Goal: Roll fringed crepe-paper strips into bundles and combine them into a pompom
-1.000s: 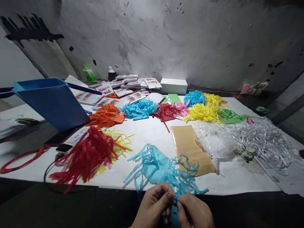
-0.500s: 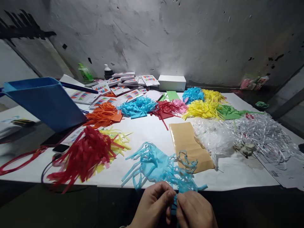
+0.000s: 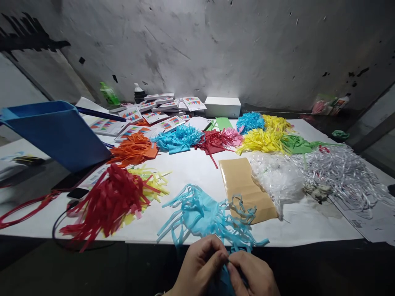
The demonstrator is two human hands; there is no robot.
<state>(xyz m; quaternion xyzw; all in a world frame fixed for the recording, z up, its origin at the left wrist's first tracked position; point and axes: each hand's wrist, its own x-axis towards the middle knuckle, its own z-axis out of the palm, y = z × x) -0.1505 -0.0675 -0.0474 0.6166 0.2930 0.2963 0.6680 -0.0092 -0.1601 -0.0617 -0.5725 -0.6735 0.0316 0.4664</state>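
Both hands meet at the bottom middle, just off the front edge of the table. My left hand pinches blue tissue paper between thumb and fingers. Close against it, my right hand pinches the same blue tissue paper from the other side. The fingers hide most of the held piece; its lower part hangs in shadow. Right beyond the hands, a spread of light blue fringed tissue paper lies on the table, its curled strips reaching the front edge. I cannot tell whether it joins the held piece.
Red fringed paper lies at the left, by a leaning blue folder. To the right are a brown envelope, clear plastic and silver strips. Orange fringe, yellow fringe and a white box stand farther back.
My right hand has shifted slightly left and down, so its fingertips now touch those of my left hand. The blue paper between them is more covered.
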